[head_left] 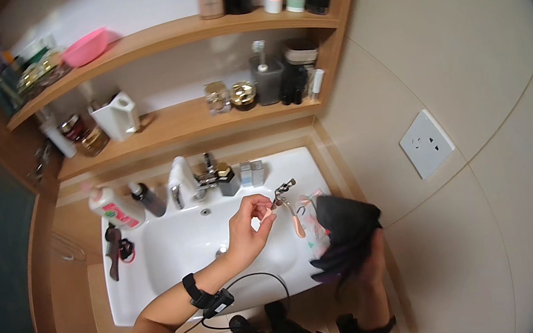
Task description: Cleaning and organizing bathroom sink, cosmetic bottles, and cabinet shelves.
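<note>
Above the white sink (178, 252), near the middle of the frame, our left hand (246, 235) has its thumb and fingers drawn narrow, pinching a small pale pink piece (266, 215). Just to its right is a metal tool (282, 192) with a peach grip (298, 227); we cannot tell whether the pale pink piece belongs to it, or whether the tool touches the sink.

Our right hand (371, 258), right of centre and low in the frame, grips a black pouch (347, 220), blurred and with purple at its lower edge; most of its fingers are hidden from us. Just left of the pouch, partly covered by it, we see a clear plastic bag (314, 232) with pink and green marks.

Along the back of the sink, left of centre, stand a white-and-pink pump bottle (117, 207), a dark bottle (148, 199) and the faucet (182, 183). A dark brush (113, 254) lies at the sink's left rim. Wooden shelves (182, 124) span the top, with a pink bowl (86, 48) at upper left.
</note>
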### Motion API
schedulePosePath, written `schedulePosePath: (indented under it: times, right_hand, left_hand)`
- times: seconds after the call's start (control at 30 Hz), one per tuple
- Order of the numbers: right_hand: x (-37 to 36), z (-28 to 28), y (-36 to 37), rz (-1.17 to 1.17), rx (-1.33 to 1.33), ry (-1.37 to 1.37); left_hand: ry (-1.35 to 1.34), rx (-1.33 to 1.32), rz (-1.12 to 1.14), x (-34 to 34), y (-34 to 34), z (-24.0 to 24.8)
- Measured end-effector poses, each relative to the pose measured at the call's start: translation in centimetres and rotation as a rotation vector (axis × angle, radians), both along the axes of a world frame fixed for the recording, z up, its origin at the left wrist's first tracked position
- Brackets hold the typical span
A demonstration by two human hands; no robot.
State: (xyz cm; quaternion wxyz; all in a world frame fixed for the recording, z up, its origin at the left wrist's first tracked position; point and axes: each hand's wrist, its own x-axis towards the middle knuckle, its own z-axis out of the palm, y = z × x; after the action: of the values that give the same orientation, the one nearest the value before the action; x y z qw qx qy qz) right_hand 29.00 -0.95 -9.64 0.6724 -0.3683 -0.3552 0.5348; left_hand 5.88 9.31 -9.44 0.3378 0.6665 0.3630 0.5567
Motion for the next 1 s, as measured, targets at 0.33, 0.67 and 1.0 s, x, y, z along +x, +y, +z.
schedulePosePath:
  times: [0.33, 0.67, 1.0]
  right_hand:
    - [-17.7, 6.6, 1.3, 0.206, 0.167, -0.872]
    - [-21.8, 6.9, -0.1, 0.267, 0.231, -0.919]
    - [-18.7, 7.7, -0.9, 0.756, -0.132, -0.017]
  left_hand:
    - [0.196, 0.366, 0.314, -9.9, -8.9, 5.9]
    - [-0.045, -0.180, 0.079, -14.2, -13.0, 8.4]
    - [-0.008, 0.435, 0.242, -11.7, -13.6, 8.6]
